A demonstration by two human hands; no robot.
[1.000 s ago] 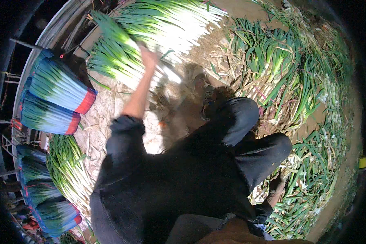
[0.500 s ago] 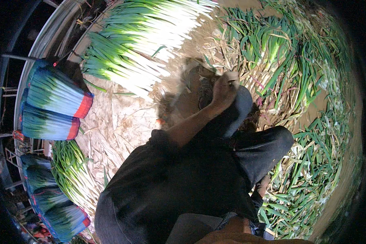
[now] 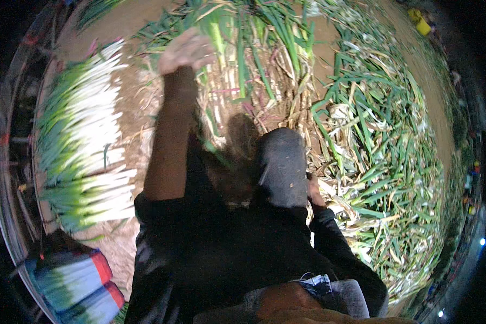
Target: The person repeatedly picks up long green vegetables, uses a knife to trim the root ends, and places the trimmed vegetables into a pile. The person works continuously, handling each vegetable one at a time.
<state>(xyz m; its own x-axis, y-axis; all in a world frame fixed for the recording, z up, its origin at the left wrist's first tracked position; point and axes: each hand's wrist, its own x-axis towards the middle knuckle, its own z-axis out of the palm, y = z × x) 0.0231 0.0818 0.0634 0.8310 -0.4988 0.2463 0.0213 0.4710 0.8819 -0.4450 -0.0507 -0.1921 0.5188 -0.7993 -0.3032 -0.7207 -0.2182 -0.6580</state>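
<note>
My left hand (image 3: 186, 51) is raised at the top middle, blurred, with its fingers apart at the edge of a heap of untrimmed green onions (image 3: 243, 70) that have dry leaves, pale stalks and some reddish strands. My right hand (image 3: 314, 191) is low beside my dark trousered knee (image 3: 281, 162), against loose leaves; its fingers are mostly hidden. To the left, cleaned green onions (image 3: 89, 119) lie in rows, white ends pointing right.
Netted bundles with red bands (image 3: 70, 286) lie at the lower left beside a metal rail (image 3: 12, 216). A long heap of discarded leaves (image 3: 383, 210) covers the right. A yellow container (image 3: 418, 21) stands at the far top right.
The view has swung round, so the cleaned onions now sit at the left. My left hand has left those onions, passed over my knee and now reaches into the untrimmed heap.
</note>
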